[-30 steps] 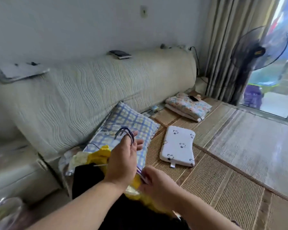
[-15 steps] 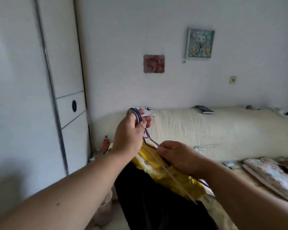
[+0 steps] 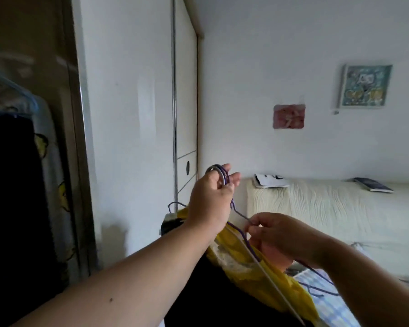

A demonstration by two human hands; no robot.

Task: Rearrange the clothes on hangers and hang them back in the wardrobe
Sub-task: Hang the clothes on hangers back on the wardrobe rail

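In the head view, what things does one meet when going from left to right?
A hanging dark garment → white wardrobe door → left hand holding the hangers → pink wall picture → framed picture.

No legible text — framed picture (image 3: 366, 86), sofa-top papers (image 3: 269, 181) too blurred.

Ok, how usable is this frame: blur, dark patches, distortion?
Head view: wardrobe interior at left is dark and motion-smeared; left hand, right hand and hanger hooks are reasonably sharp; the wardrobe door edge leans from the wide-angle lens; no glare on the wall.
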